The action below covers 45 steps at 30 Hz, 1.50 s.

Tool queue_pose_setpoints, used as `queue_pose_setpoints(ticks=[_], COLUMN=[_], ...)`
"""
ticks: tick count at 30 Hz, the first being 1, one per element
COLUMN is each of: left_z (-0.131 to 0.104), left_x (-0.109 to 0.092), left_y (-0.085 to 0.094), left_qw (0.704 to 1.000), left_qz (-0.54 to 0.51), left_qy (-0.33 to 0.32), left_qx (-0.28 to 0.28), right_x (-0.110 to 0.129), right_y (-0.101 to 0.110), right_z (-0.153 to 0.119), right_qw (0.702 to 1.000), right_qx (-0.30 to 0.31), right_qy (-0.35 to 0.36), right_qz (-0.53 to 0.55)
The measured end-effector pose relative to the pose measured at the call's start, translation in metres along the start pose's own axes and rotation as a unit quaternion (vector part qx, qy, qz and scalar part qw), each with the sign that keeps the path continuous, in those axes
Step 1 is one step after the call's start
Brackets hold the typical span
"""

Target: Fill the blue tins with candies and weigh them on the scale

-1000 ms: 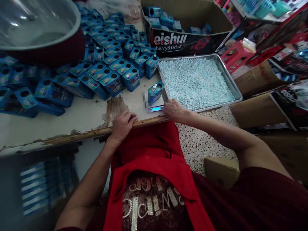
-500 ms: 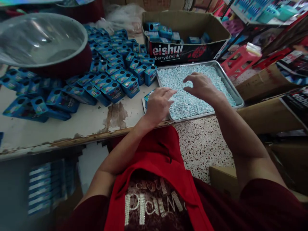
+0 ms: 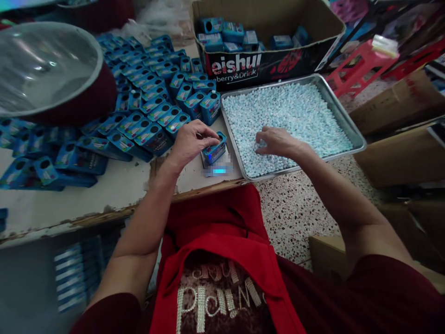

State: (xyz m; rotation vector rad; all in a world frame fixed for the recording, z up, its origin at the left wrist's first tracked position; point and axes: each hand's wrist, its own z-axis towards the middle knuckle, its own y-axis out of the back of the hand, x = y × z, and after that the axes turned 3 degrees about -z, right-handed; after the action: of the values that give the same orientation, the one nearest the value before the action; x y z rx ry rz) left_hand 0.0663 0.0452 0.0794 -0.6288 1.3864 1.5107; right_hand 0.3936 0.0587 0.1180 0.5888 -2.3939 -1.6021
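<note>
A small blue box point(image 3: 214, 152) with a round hole in its top stands on a small scale point(image 3: 226, 162) with a lit blue display. Over the box's left side is my left hand point(image 3: 193, 143), thumb and fingertips pinched together at its top edge; whatever is between them is hidden. To the right lies a metal tray point(image 3: 247, 175) spread with small pale blue and white candies point(image 3: 295, 109). My right hand point(image 3: 278, 141) rests low over these candies, fingers curved and apart from the thumb, fingertips touching the candies.
Many similar blue boxes point(image 3: 153, 137) stand in rows on the worn table point(image 3: 114, 195) to the left. A large metal bowl point(image 3: 48, 69) stands among them. Behind the tray is an open carton point(image 3: 239, 69) with several blue boxes. A red stool point(image 3: 365, 65) stands to the right.
My left hand has moved left, away from the tray, and its fingers have closed at the blue box, uncovering the scale. My right hand has lowered into the candies. The view has shifted slightly.
</note>
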Motion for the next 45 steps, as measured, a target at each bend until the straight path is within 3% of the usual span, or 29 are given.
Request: queue_pose_setpoints(ticks=[4, 7, 10, 13, 15, 21, 26, 31, 36, 42, 45], left_z=[0.016, 0.011, -0.014, -0.048, -0.07, -0.106, -0.116, -0.123, -0.128, -0.127, -0.125], left_x=[-0.01, -0.014, -0.011, -0.001, 0.007, 0.009, 0.008, 0.018, 0.021, 0.025, 0.025], left_y=[0.0, 0.01, 0.027, 0.042, 0.047, 0.056, 0.069, 0.074, 0.078, 0.082, 0.082], left_qw=[0.999, 0.997, 0.996, 0.996, 0.996, 0.993, 0.991, 0.99, 0.991, 0.994, 0.995], left_qz=[0.036, 0.06, 0.07, 0.081, 0.088, 0.104, 0.109, 0.098, 0.091, 0.081, 0.074], left_qy=[-0.024, -0.05, -0.053, -0.031, -0.005, -0.008, -0.03, -0.041, -0.02, 0.008, 0.007], left_qx=[0.034, -0.003, -0.034, -0.032, -0.027, -0.056, -0.073, -0.089, -0.092, -0.068, -0.059], right_x=[0.022, 0.016, -0.001, -0.015, -0.019, -0.001, 0.05, 0.092, 0.093, 0.094, 0.087], right_y=[0.007, 0.003, 0.0, 0.003, 0.008, 0.034, 0.064, 0.076, 0.075, 0.078, 0.081], right_z=[0.001, 0.004, 0.007, 0.012, 0.017, 0.033, 0.028, 0.028, 0.03, 0.033, 0.029], right_qw=[0.999, 0.999, 0.986, 0.932, 0.903, 0.924, 0.911, 0.947, 0.966, 0.953, 0.935], right_qx=[0.028, 0.01, -0.021, -0.051, -0.074, -0.106, -0.124, -0.125, -0.114, -0.098, -0.13], right_qy=[-0.018, -0.039, -0.076, -0.108, -0.104, -0.069, 0.007, 0.072, 0.087, 0.091, 0.061], right_qz=[-0.035, 0.007, 0.147, 0.343, 0.41, 0.362, 0.394, 0.286, 0.213, 0.273, 0.324])
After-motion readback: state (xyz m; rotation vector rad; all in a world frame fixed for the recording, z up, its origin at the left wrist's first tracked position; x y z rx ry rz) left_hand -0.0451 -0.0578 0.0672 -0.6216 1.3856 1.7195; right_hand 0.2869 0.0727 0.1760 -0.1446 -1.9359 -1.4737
